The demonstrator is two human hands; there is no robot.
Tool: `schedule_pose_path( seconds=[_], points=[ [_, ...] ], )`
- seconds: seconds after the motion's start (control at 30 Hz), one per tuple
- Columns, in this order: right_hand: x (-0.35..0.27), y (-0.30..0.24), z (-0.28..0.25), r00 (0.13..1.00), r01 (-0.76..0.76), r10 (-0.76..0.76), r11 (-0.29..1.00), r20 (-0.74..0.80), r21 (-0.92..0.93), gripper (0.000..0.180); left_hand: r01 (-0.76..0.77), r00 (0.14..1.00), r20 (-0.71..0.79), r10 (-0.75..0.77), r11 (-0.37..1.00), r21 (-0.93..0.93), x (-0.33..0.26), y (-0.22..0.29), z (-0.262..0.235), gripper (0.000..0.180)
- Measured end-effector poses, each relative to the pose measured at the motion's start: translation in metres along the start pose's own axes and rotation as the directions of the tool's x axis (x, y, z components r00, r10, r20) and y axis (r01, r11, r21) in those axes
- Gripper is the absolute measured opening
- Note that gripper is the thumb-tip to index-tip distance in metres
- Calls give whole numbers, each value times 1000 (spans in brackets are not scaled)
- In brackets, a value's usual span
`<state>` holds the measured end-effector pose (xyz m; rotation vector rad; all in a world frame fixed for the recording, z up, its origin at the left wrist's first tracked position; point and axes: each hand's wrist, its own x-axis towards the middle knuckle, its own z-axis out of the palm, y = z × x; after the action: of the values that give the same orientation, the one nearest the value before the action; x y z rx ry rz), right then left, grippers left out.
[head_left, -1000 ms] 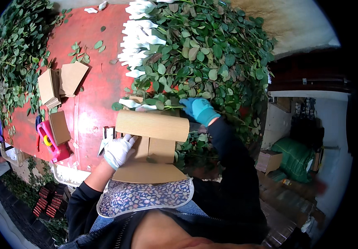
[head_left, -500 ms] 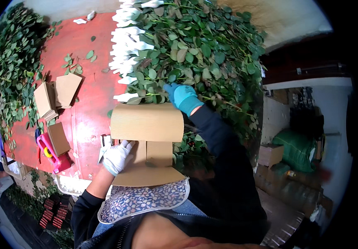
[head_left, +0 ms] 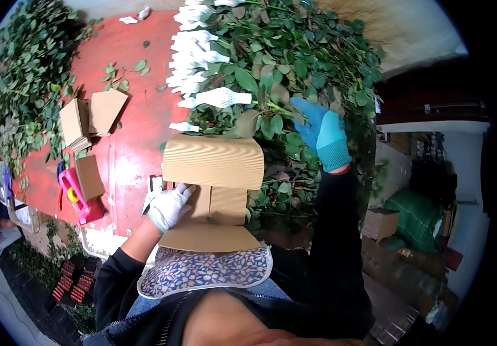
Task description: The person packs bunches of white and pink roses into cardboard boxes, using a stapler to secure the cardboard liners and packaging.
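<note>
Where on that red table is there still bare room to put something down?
The red table is bare in a strip between the stacked cardboard pieces on the left and the netted flower heads and corrugated cardboard sheet. The right side is crowded: leafy stems cover it, where the right hand reaches.

Small cardboard stacks [head_left: 90, 118] lie on the red table [head_left: 133, 144]; a pink tape dispenser [head_left: 75, 199] sits nearby.
</note>
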<state>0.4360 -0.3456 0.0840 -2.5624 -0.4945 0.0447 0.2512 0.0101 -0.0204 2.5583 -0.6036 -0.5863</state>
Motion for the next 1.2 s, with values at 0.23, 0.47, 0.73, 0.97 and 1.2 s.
schedule_pose_path(
  seconds=[0.23, 0.47, 0.73, 0.97, 1.2],
  points=[
    [70, 33, 110, 923, 303, -152, 853, 352, -425, 44, 3, 1000, -19, -1, 996, 85, -2, -5, 9, 59],
    [70, 20, 126, 877, 204, 92, 817, 471, -539, 33, -4, 999, 40, 3, 1000, 14, -3, 5, -3, 59],
    [34, -20, 63, 975, 121, 16, 796, 221, -593, 31, 14, 999, 46, -15, 1000, 10, -4, 1, 6, 60],
    [83, 11, 88, 991, 75, 19, 755, 136, -651, 30, 10, 998, 61, -10, 1000, -4, -3, -2, 3, 58],
    [55, 13, 114, 962, 181, -6, 760, 272, -624, 33, 5, 1000, 10, -5, 1000, 19, -5, -7, 11, 58]
  ],
)
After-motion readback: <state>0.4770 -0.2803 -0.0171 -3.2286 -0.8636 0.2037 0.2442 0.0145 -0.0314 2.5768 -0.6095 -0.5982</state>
